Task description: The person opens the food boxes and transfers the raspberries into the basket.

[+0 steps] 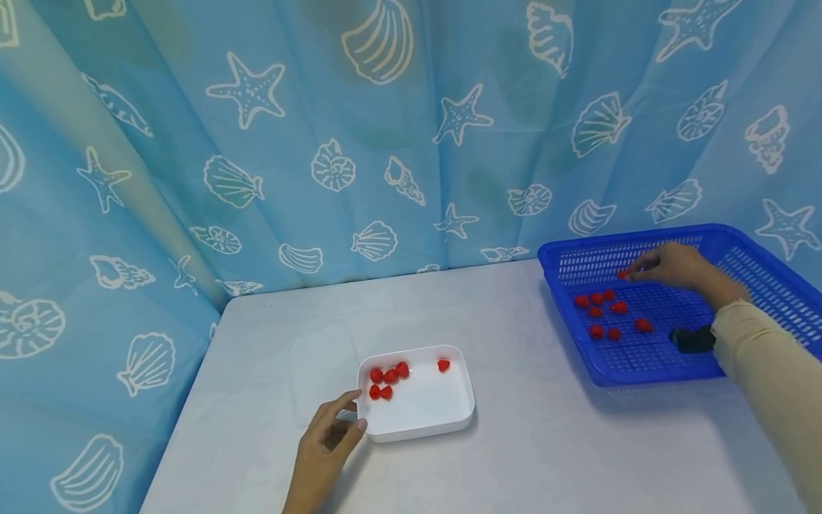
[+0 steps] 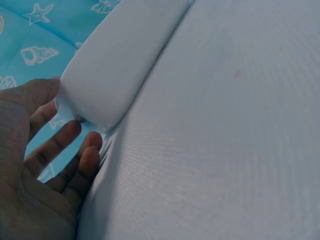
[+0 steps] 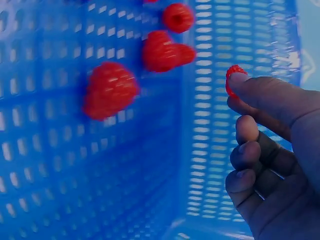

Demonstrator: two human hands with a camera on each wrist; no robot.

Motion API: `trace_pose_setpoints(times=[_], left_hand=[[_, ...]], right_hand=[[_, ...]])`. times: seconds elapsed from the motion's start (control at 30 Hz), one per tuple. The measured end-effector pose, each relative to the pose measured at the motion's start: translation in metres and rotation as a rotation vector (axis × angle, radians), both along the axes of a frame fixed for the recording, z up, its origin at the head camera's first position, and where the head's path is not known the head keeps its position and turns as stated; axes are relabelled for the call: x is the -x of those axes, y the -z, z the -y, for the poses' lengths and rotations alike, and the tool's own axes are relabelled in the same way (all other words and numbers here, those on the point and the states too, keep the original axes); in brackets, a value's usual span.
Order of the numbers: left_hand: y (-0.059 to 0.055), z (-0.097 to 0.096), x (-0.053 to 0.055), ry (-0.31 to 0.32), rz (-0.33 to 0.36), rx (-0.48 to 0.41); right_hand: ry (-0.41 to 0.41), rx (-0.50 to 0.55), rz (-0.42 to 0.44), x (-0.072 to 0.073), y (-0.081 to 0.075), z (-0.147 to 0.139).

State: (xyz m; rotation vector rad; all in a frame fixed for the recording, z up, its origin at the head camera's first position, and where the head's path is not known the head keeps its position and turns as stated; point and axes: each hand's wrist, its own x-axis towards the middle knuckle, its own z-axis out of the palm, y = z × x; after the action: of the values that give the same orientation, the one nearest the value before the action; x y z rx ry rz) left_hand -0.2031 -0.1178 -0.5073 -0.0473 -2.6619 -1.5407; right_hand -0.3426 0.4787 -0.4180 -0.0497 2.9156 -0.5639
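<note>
Inside the blue basket, my right hand (image 1: 681, 268) pinches a raspberry (image 3: 235, 80) between thumb and forefinger, the other fingers curled beneath. Several more red raspberries (image 1: 618, 308) lie on the basket floor, left of this hand. A white rectangular container (image 1: 420, 432) sits on the table with several raspberries grouped at its left side and a single raspberry (image 1: 444, 365) near the far right corner. My left hand (image 1: 324, 442) is at the container's left end, its thumb and forefinger touching the wall; in the left wrist view the fingers (image 2: 52, 147) look loosely bent.
The blue mesh basket (image 1: 597, 364) stands at the table's right side. A clear flat lid-like sheet (image 1: 321, 357) lies left of the white container. Behind the white-covered table (image 1: 514, 457) hangs a blue curtain (image 1: 398, 128) with shell and starfish prints.
</note>
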Motion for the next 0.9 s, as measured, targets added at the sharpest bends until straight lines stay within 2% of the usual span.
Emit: trace_pose_setpoints(times=[0.27,0.5,0.7,0.9], left_hand=[[-0.005,0.004,-0.003,0.006,0.035,0.0],[-0.005,0.007,-0.001,0.011,0.043,0.004],[-0.003,0.006,-0.001,0.001,0.048,0.006],[-0.003,0.001,0.001,0.009,0.03,0.014]], right_hand=[[-0.013,0.007,-0.011,0.0,0.009,0.0],[0.009,-0.001,0.024,-0.002,0.011,0.003],[-0.017,0.018,0.004,-0.008,0.003,0.012],[-0.014,0.021,-0.044,-0.022,-0.012,0.018]])
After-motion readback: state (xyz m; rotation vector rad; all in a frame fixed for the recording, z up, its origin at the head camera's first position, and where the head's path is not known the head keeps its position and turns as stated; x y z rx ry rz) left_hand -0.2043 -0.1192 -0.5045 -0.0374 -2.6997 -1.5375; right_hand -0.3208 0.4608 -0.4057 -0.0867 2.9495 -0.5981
